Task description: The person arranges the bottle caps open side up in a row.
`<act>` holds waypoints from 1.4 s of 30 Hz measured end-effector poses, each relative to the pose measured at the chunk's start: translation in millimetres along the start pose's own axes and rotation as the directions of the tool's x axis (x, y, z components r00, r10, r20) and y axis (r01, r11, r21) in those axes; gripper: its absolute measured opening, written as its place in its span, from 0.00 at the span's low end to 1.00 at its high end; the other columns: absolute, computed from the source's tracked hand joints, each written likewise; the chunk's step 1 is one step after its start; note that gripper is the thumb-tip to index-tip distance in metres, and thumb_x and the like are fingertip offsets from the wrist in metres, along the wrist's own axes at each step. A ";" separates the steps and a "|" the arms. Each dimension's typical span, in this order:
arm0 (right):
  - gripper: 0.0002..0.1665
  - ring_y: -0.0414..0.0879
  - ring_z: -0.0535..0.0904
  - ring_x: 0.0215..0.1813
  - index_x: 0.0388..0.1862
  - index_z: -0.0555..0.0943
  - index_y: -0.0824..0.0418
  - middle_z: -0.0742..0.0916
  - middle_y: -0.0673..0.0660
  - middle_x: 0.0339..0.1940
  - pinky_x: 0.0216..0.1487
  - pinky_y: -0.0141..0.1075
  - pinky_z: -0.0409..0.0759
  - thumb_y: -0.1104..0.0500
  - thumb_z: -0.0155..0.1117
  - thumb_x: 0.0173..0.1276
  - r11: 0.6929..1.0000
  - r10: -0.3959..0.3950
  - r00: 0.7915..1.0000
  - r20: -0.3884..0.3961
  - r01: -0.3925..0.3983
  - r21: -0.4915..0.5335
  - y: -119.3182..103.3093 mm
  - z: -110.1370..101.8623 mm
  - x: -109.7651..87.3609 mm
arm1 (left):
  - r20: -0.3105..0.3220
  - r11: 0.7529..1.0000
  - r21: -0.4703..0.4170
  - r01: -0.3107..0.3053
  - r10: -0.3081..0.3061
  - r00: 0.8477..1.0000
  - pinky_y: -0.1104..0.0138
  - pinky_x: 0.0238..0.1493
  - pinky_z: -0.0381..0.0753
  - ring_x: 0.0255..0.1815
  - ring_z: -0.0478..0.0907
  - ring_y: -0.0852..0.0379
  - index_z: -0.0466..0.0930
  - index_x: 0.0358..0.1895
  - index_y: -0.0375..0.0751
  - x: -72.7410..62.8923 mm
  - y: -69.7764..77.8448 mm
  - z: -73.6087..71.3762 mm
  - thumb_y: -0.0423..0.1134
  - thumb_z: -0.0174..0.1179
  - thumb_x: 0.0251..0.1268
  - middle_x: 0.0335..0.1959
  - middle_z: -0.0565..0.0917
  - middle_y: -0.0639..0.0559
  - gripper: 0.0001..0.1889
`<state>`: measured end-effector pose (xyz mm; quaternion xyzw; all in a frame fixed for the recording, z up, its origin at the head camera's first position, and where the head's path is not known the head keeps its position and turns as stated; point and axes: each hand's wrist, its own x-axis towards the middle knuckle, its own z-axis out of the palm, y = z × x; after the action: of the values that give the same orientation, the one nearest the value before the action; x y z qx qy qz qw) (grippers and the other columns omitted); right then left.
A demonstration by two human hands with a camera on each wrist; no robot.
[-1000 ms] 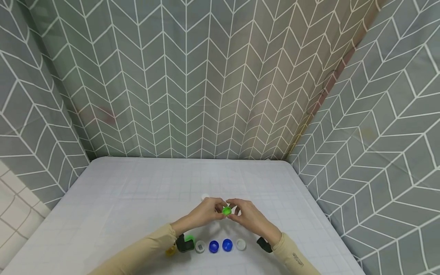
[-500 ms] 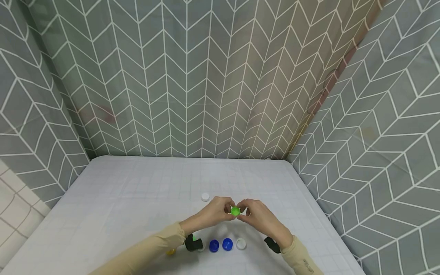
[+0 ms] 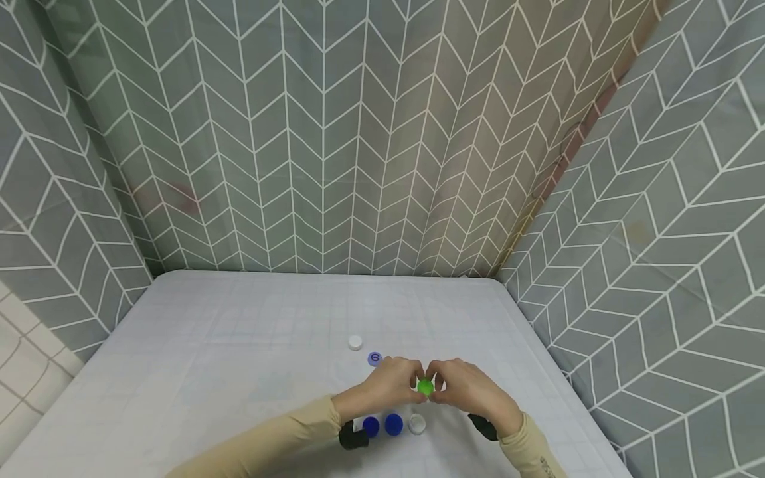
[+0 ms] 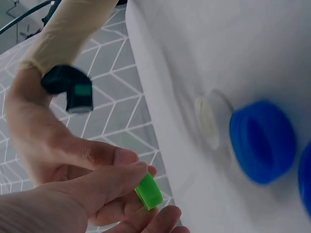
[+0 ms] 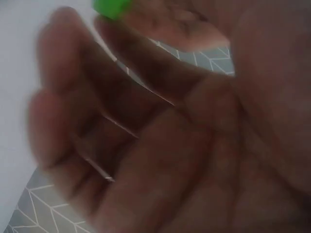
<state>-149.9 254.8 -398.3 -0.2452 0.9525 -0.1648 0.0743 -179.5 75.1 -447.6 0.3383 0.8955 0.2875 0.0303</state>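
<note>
A small bright green bottle cap (image 3: 425,387) is held up over the near part of the table, between both hands. My left hand (image 3: 393,384) pinches its left side with thumb and fingers, and my right hand (image 3: 469,390) pinches the right side. Up close in the left wrist view, the green cap (image 4: 148,191) sits at the meeting fingertips of the two hands. Only an edge of the green cap (image 5: 112,7) shows at the top of the right wrist view. Two blue caps (image 3: 393,424) (image 3: 370,426) and a white cap (image 3: 416,423) lie below the hands.
Beyond my left hand lie a white cap (image 3: 355,342) and a pale violet-blue disc with a dark mark (image 3: 374,359). A white cloth covers the table (image 3: 239,332). Grey patterned curtains (image 3: 323,133) stand behind it and at the sides.
Both hands have moved right and a little nearer the person with the green cap. The pale violet-blue disc has come into view; the yellow cap at left is now covered by the left arm.
</note>
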 end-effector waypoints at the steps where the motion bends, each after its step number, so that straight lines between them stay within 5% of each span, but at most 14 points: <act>1: 0.13 0.35 0.74 0.28 0.38 0.82 0.57 0.84 0.47 0.28 0.29 0.31 0.72 0.58 0.73 0.55 1.000 0.008 1.000 0.024 -0.008 0.004 -0.4 -0.6 -1.4 | -0.001 1.000 0.015 -0.007 0.007 1.000 0.74 0.34 0.67 0.25 0.70 0.70 0.83 0.39 0.47 -0.1 1.3 2.7 0.47 0.73 0.49 0.25 0.83 0.60 0.15; 9: 0.13 0.36 0.71 0.24 0.33 0.83 0.61 0.83 0.47 0.24 0.26 0.32 0.71 0.59 0.75 0.50 0.999 0.044 0.993 0.108 -0.044 -0.006 -0.8 -0.8 -5.4 | -0.041 0.983 0.171 -0.072 0.081 0.996 0.73 0.35 0.63 0.26 0.67 0.70 0.84 0.34 0.50 -0.4 11.9 22.7 0.53 0.73 0.48 0.25 0.82 0.65 0.14; 17: 0.09 0.37 0.70 0.23 0.30 0.83 0.62 0.81 0.45 0.22 0.26 0.32 0.71 0.62 0.73 0.50 0.998 0.066 0.984 0.166 -0.065 -0.010 2.3 6.7 -8.3 | -0.080 0.932 0.350 -0.094 0.130 0.988 0.70 0.32 0.62 0.22 0.64 0.67 0.79 0.27 0.51 -4.2 21.1 41.3 0.56 0.71 0.47 0.20 0.76 0.65 0.15; 27: 0.08 0.37 0.67 0.20 0.24 0.81 0.57 0.78 0.44 0.18 0.23 0.31 0.68 0.62 0.73 0.49 0.993 0.119 0.965 0.236 -0.116 -0.027 4.6 12.4 -7.4 | -0.026 0.938 0.338 -0.081 0.095 0.995 0.67 0.34 0.64 0.24 0.65 0.65 0.80 0.31 0.51 -2.8 20.8 54.9 0.52 0.71 0.48 0.22 0.78 0.62 0.14; 38: 0.09 0.37 0.67 0.21 0.25 0.80 0.57 0.77 0.43 0.18 0.23 0.30 0.68 0.61 0.75 0.50 0.993 0.113 0.960 0.258 -0.119 0.007 6.5 17.6 -7.8 | -0.013 0.911 0.406 -0.068 0.080 0.997 0.69 0.32 0.64 0.26 0.67 0.64 0.79 0.31 0.50 -3.0 21.5 61.2 0.57 0.71 0.49 0.24 0.77 0.61 0.17; 42: 0.11 0.37 0.71 0.23 0.30 0.81 0.59 0.80 0.45 0.22 0.27 0.32 0.72 0.60 0.76 0.50 0.991 0.131 0.956 0.262 -0.129 -0.024 6.4 15.7 -7.1 | 0.005 0.921 0.383 -0.065 0.068 0.998 0.69 0.32 0.66 0.26 0.68 0.64 0.80 0.34 0.49 -1.7 20.5 59.8 0.56 0.72 0.47 0.26 0.77 0.61 0.18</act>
<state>-143.1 259.2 -414.8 -0.2021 0.9488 -0.1224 0.2097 -151.3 116.0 -486.7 0.3666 0.9226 0.1094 -0.0501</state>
